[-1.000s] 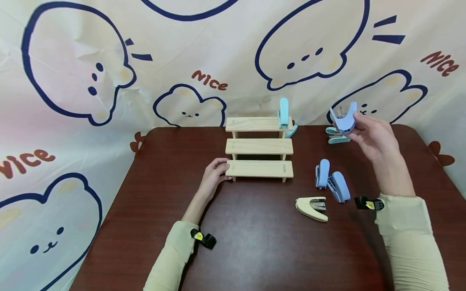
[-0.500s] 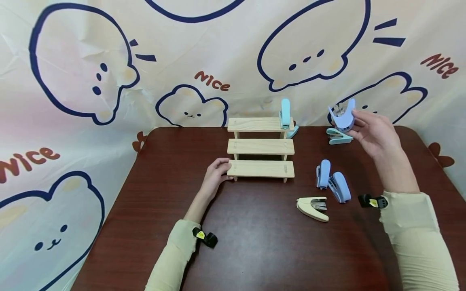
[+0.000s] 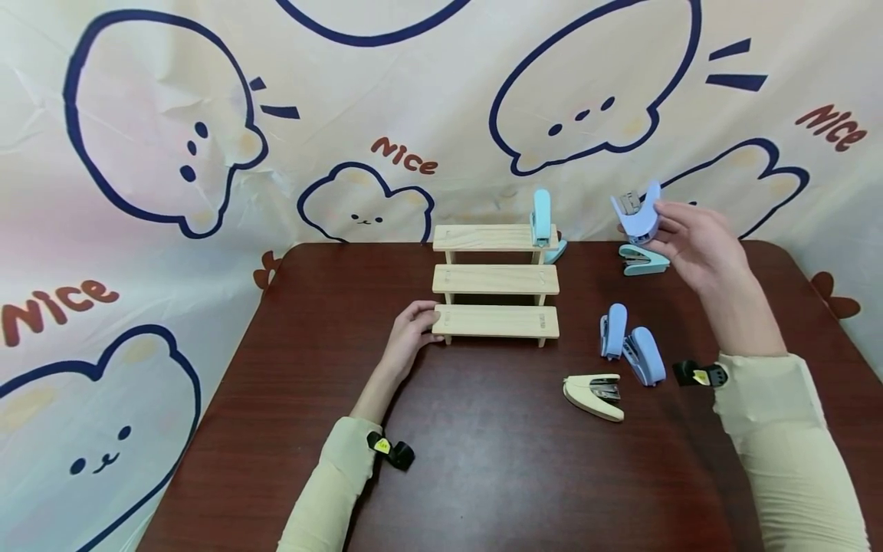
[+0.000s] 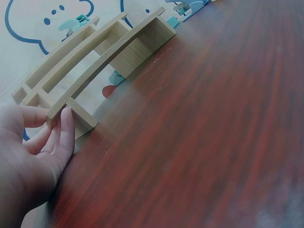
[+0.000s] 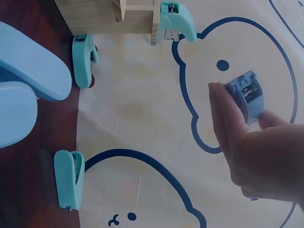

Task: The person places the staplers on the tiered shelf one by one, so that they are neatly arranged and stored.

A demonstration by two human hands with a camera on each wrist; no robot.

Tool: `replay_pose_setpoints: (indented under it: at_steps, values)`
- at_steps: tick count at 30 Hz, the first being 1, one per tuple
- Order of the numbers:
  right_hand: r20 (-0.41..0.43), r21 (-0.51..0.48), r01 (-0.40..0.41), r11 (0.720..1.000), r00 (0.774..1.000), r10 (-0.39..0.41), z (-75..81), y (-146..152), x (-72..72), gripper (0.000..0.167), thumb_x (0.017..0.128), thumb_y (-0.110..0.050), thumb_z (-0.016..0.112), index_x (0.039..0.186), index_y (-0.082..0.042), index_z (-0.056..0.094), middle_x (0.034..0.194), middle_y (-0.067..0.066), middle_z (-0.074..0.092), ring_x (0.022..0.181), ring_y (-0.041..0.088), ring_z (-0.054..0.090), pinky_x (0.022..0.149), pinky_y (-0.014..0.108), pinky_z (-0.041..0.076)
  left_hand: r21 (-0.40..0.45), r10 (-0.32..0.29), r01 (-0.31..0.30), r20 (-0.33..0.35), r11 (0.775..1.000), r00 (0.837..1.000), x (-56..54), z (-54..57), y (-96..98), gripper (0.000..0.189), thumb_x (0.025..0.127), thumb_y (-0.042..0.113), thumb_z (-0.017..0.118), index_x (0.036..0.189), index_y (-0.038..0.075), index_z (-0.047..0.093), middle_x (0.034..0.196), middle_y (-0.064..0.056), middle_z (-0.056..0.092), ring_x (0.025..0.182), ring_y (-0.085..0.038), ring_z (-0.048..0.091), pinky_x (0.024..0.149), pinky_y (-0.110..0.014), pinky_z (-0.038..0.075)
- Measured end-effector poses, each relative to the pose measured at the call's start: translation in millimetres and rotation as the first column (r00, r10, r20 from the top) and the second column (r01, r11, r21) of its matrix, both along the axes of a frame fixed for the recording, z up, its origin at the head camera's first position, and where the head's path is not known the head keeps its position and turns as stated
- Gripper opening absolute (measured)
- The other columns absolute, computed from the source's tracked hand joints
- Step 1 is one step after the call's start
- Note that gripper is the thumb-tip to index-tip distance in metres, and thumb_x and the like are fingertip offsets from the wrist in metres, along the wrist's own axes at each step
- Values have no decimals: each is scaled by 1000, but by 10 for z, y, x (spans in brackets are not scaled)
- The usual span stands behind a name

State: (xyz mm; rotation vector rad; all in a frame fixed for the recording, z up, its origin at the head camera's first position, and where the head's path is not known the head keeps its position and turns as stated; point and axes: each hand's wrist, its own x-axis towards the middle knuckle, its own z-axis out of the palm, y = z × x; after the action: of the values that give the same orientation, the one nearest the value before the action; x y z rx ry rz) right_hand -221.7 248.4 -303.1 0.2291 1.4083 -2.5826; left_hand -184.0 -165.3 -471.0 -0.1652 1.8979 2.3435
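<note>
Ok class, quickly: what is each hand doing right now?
Left hand: closed, gripping the left end of the lowest wooden shelf.
Right hand: closed, holding a blue stapler above the table.

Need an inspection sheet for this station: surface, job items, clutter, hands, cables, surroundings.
Surface: dark wood-grain table, a light reflection in front.
Job items: three-tier wooden shelf; teal stapler standing at its top right end; another teal stapler partly hidden behind it; third teal stapler, two blue staplers and cream stapler lying to its right.
Clutter: nothing seen besides these.
Hands: left hand grips the bottom tier's left end; right hand holds a lavender-blue stapler in the air.
Cables: nothing seen.
Surroundings: cartoon-print backdrop, wrinkled.
</note>
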Motion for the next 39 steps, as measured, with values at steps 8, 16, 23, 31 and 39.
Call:
replay_pose_setpoints:
  at_steps: [8, 16, 23, 31, 39]
  values:
    - [17, 64, -27, 998, 1000, 26, 63, -136, -39, 70, 99, -14, 71, 161, -15, 38, 159, 3, 33, 125, 20, 52, 101, 37, 49, -5, 0, 0, 0, 1000, 1000, 1, 4, -3, 28, 102, 4, 58, 127, -6, 59, 104, -8, 62, 86, -17, 63, 68, -26, 59]
    - [12, 100, -56, 993, 998, 55, 114, -275, -57, 80, 99, -15, 70, 165, -12, 25, 167, 8, 22, 119, 18, 59, 104, 38, 43, -8, 2, -2, -6, 1000, 1000, 7, 4, 3, 26, 102, 4, 58, 126, -6, 59, 103, -8, 63, 86, -16, 64, 69, -26, 59]
    - [-17, 145, -59, 988, 998, 62, 146, -406, -55, 81, 100, -17, 69, 165, -10, 22, 168, 10, 19, 136, 26, 42, 103, 39, 46, -10, -1, 1, -9, 1000, 1000, 12, 2, 3, 27, 102, 3, 57, 127, -6, 58, 102, -6, 63, 85, -16, 64, 68, -26, 59]
    - [-28, 172, -76, 982, 996, 82, 197, -545, -57, 84, 100, -19, 69, 166, -8, 17, 169, 15, 15, 143, 30, 35, 103, 38, 45, -8, 12, -12, -4, 1000, 1000, 20, 11, 2, 26, 101, 3, 58, 125, -5, 59, 102, -8, 63, 84, -16, 63, 67, -25, 58]
    - [-33, 191, -78, 978, 996, 86, 238, -657, -68, 81, 100, -17, 69, 164, -4, 22, 168, 17, 18, 139, 28, 39, 99, 37, 49, -9, 10, -10, -7, 1000, 1000, 15, 9, 13, 27, 101, 3, 58, 127, -6, 58, 104, -8, 62, 84, -15, 64, 67, -25, 59]
